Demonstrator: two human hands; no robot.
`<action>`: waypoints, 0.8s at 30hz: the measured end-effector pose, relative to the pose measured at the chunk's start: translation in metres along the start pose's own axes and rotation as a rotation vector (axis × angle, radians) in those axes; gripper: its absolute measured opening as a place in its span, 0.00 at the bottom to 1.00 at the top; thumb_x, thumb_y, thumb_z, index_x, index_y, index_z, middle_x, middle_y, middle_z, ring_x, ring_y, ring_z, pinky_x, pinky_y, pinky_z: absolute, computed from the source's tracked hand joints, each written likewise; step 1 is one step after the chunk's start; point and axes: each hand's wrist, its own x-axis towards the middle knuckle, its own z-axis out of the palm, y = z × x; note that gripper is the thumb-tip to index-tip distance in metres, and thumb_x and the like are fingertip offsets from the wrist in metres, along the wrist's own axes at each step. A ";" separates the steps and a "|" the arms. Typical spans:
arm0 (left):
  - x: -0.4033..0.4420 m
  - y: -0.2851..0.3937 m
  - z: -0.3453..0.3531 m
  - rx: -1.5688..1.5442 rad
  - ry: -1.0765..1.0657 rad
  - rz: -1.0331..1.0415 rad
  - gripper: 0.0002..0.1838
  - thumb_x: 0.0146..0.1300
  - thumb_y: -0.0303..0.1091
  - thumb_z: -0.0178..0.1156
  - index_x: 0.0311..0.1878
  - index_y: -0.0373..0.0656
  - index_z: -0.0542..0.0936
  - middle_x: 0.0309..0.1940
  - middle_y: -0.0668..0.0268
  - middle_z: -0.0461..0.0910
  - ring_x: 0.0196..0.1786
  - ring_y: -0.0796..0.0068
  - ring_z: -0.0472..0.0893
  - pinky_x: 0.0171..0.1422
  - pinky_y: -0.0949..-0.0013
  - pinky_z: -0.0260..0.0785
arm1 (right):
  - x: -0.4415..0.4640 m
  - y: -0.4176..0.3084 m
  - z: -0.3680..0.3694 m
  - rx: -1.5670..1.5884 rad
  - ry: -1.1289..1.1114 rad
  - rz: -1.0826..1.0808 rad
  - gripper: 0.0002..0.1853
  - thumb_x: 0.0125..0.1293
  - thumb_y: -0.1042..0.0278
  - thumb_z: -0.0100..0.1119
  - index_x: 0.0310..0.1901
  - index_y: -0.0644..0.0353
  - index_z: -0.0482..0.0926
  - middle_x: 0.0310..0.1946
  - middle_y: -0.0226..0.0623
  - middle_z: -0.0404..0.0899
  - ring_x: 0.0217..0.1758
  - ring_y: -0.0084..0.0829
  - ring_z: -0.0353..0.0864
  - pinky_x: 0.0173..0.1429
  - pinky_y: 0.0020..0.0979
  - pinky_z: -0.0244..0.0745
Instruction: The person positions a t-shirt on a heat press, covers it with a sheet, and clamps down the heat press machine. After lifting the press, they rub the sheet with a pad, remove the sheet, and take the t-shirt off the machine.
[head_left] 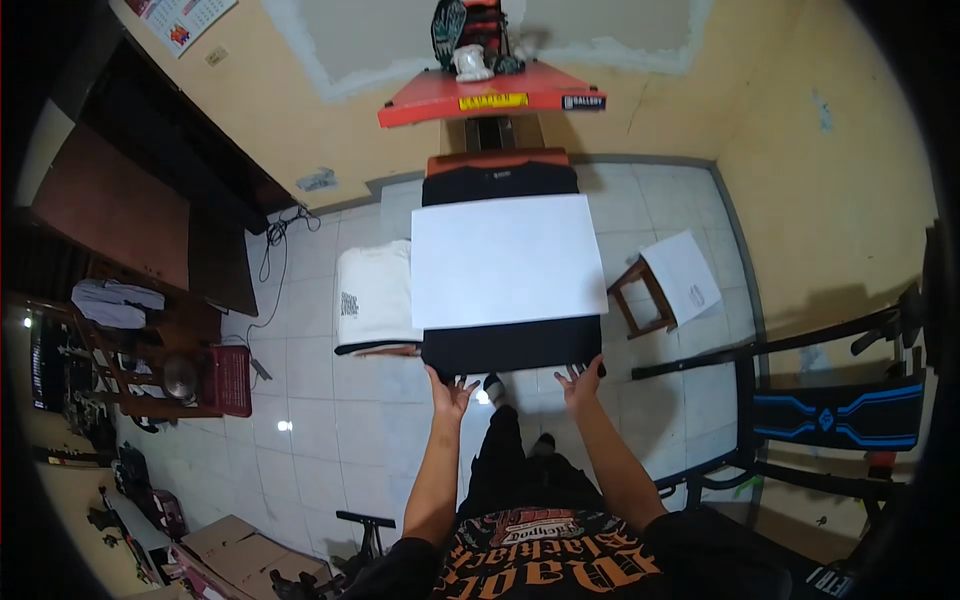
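Observation:
A black T-shirt (510, 346) lies flat over the lower platen of a heat press. On it rests a large white sheet (508, 262), a little askew, hiding the shirt's middle. My left hand (452, 394) is at the shirt's front left corner, fingers spread, its outermost digit touching the hem. At the front right corner my right hand (581, 386) is likewise spread, one digit against the edge. Neither hand is closed round anything that I can see. Beyond the collar stands the press's red upper plate (440, 100) with a yellow caution label, apart from the shirt.
Left of the platen sits a folded white shirt (375, 290) with dark print. A wooden stool (640, 300) bearing a white printed sheet (684, 278) stands at right. Exercise equipment (840, 415) is further right. A cable (268, 270) trails over the tiled floor beside a wooden cabinet (120, 210).

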 end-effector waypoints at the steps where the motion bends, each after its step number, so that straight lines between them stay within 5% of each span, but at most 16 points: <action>1: 0.011 0.000 0.009 -0.006 -0.083 0.044 0.52 0.67 0.83 0.43 0.84 0.59 0.57 0.85 0.63 0.54 0.84 0.53 0.56 0.80 0.25 0.51 | 0.014 0.000 0.004 0.024 -0.061 -0.031 0.50 0.75 0.26 0.45 0.84 0.53 0.43 0.83 0.45 0.50 0.84 0.50 0.56 0.79 0.63 0.66; 5: 0.031 0.009 0.034 -0.069 0.150 -0.003 0.49 0.70 0.83 0.25 0.82 0.62 0.62 0.81 0.63 0.63 0.81 0.51 0.62 0.78 0.28 0.55 | 0.028 -0.002 0.027 0.035 0.080 -0.015 0.38 0.82 0.31 0.29 0.81 0.49 0.57 0.77 0.40 0.67 0.76 0.47 0.72 0.72 0.61 0.75; 7: 0.020 0.021 0.058 -0.278 0.170 -0.061 0.44 0.75 0.75 0.24 0.78 0.58 0.69 0.76 0.62 0.70 0.76 0.50 0.69 0.77 0.31 0.62 | 0.040 -0.009 0.033 -0.010 0.233 0.090 0.35 0.83 0.33 0.21 0.78 0.42 0.64 0.73 0.34 0.73 0.70 0.44 0.79 0.64 0.56 0.82; 14: 0.049 0.032 0.063 -0.418 0.098 -0.094 0.33 0.68 0.60 0.40 0.64 0.54 0.82 0.63 0.60 0.82 0.66 0.50 0.80 0.69 0.35 0.72 | 0.069 -0.001 0.033 -0.049 0.262 0.030 0.33 0.84 0.35 0.25 0.77 0.47 0.62 0.73 0.41 0.69 0.70 0.49 0.75 0.67 0.62 0.79; 20: 0.071 0.049 0.093 -0.434 0.127 -0.117 0.35 0.71 0.63 0.35 0.65 0.54 0.81 0.63 0.62 0.81 0.66 0.50 0.79 0.69 0.34 0.72 | 0.075 -0.018 0.071 -0.009 0.212 0.024 0.35 0.83 0.33 0.27 0.78 0.47 0.61 0.73 0.42 0.70 0.71 0.51 0.75 0.69 0.65 0.76; 24: 0.095 0.062 0.110 -0.331 0.230 -0.162 0.37 0.72 0.65 0.31 0.73 0.57 0.74 0.72 0.61 0.73 0.74 0.50 0.71 0.74 0.30 0.62 | 0.107 -0.028 0.086 0.051 0.042 0.061 0.35 0.83 0.33 0.27 0.79 0.46 0.60 0.74 0.43 0.70 0.73 0.53 0.72 0.71 0.67 0.73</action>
